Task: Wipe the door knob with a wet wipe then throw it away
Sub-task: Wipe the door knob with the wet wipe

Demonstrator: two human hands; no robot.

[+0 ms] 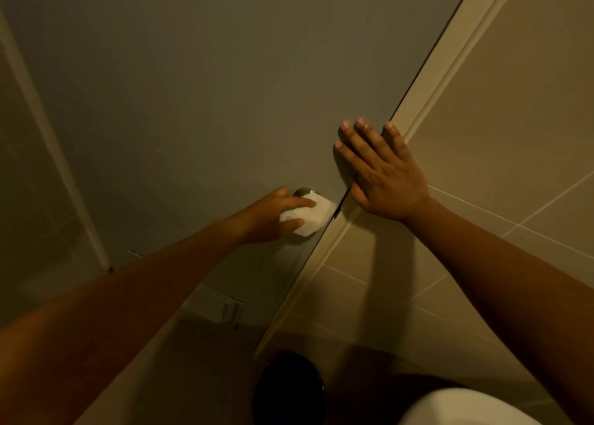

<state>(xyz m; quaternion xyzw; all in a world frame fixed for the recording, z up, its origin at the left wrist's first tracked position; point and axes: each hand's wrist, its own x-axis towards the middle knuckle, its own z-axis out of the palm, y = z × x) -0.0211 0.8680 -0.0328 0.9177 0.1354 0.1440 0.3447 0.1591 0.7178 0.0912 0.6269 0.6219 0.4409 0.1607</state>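
My left hand (273,217) holds a folded white wet wipe (311,215) pressed over the metal door knob (303,191), which shows only as a small rounded edge above the wipe. The knob sits on a grey door (193,103) near its right edge. My right hand (382,170) lies flat with fingers spread, palm across the door's edge and the pale door frame (427,93), holding nothing.
A beige tiled wall (514,135) runs to the right of the frame. A round black bin (289,389) stands on the floor below the knob. A white rounded fixture (466,408) shows at the bottom right. A pale vertical strip (48,135) borders the door's left side.
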